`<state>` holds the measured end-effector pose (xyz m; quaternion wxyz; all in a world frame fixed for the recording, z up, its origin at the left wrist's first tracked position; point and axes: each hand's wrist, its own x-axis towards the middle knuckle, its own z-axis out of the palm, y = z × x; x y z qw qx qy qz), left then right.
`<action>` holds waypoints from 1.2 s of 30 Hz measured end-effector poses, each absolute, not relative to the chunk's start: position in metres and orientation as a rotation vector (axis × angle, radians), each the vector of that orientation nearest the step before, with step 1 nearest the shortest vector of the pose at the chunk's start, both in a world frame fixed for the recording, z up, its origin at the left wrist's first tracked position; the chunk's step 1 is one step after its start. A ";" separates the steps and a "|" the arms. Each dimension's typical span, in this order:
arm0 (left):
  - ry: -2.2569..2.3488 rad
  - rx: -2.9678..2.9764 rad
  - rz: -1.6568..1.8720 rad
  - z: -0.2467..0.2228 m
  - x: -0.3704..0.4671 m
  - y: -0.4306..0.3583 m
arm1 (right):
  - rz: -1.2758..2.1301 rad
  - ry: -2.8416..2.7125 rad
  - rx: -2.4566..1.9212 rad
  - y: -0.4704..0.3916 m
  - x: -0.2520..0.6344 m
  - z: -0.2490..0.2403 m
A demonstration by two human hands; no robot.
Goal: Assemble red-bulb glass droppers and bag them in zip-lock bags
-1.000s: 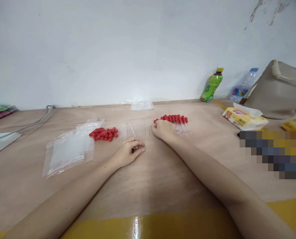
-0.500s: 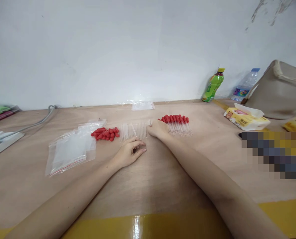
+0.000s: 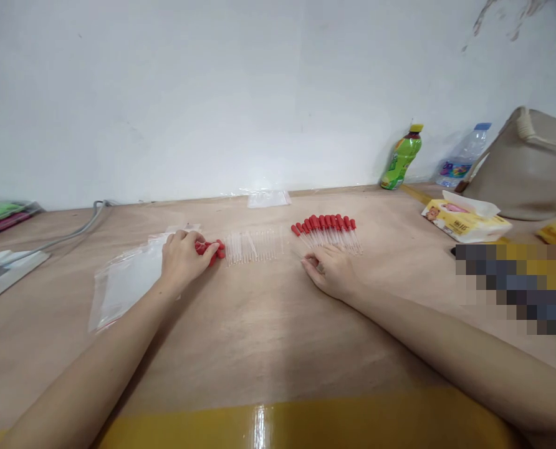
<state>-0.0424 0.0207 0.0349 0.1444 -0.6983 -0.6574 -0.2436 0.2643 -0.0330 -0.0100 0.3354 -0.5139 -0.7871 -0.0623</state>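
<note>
The table (image 3: 240, 349) had a smooth, brownish, wood-toned top with a dull sheen; glossy yellow tape (image 3: 203, 430) ran along its near edge. Toward the far edge, left of centre, lay a heap of red bulbs (image 3: 215, 248), matt, rounded and rubber-like, partly covered by a hand; beside them stretched a row of thin, clear tubes (image 3: 259, 246), straight and roughly parallel, with one or two aslant. To the right of the tubes lay the droppers (image 3: 327, 226), each a red bulb on a slim clear stem; they were set side by side in a slight fan, bulbs toward the far edge, stems toward the near edge. Flat, clear plastic bags (image 3: 131, 280) overlapped in a pile nearer the left edge; a red line marked the rim of the lowest.

The hands were well apart; the left hand (image 3: 184, 257) arched over the red bulbs, fingers curled and thumb against the heap; whether it gripped a bulb could not be told. The right hand (image 3: 331, 272) rested just on the near-edge side of the droppers, loosely curled, thumb near the forefinger; a faint blur at its fingertips left any hold unclear.
</note>
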 end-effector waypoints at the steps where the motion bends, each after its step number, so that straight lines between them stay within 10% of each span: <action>1: -1.920 -2.023 -0.663 0.034 -0.044 0.022 | -0.162 -2.062 -1.324 -0.033 0.265 -0.010; 14: -1.848 -1.998 -0.628 0.057 -0.034 0.012 | -0.140 -2.092 -1.246 -0.030 0.263 -0.011; 24: -1.912 -2.855 -1.775 0.013 0.041 -0.025 | 0.117 -2.128 -1.156 -0.033 0.261 -0.006; 36: -2.136 -2.820 -2.370 0.005 0.047 -0.024 | 0.066 -2.180 -1.179 -0.044 0.254 0.005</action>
